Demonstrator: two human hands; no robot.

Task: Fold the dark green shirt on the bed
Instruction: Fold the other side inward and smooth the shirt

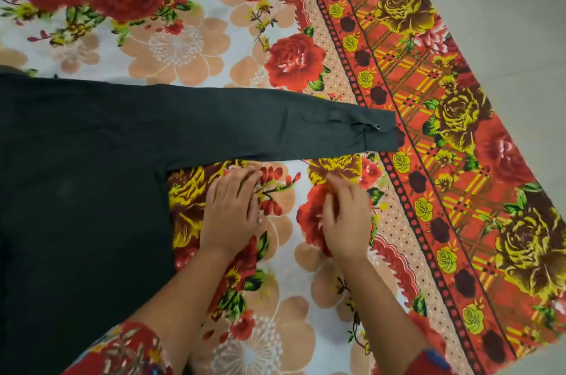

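head view: looks straight down at the bed.
dark green shirt [79, 160]: lies flat at the left of the frame; its body runs off the left and bottom edges.
shirt sleeve [260, 126]: stretched straight to the right across the middle of the frame; the cuff end reaches the red patterned border of the sheet.
cuff button [379, 126]: a small round button on the cuff, near the sleeve's right end.
left hand [232, 212]: palm down on the sheet just below the sleeve and just right of the shirt body's edge; fingers straight, released, grasping nothing; fingertips are near the sleeve's lower edge, cannot tell if they touch.
right hand [346, 218]: right of the left hand, below the sleeve, blurred; fingers loosely bent over the sheet, nothing held.
floral bedsheet [183, 43]: red, yellow and peach flowers, under the shirt and hands.
floor [505, 6]: pale grey, upper right of the frame.
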